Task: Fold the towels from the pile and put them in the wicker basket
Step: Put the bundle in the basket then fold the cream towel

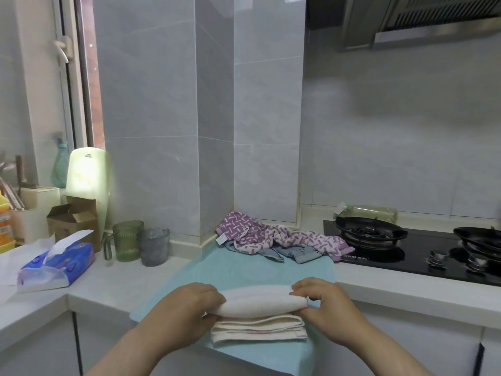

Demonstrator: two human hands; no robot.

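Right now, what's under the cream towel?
The cream towel lies on a light blue cloth; what's beneath that is hidden. Left hand, right hand grip its top fold.

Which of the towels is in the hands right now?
The cream towel at the front: the left hand and right hand grip its ends. The purple patterned towels and the grey-blue one lie crumpled behind, untouched.
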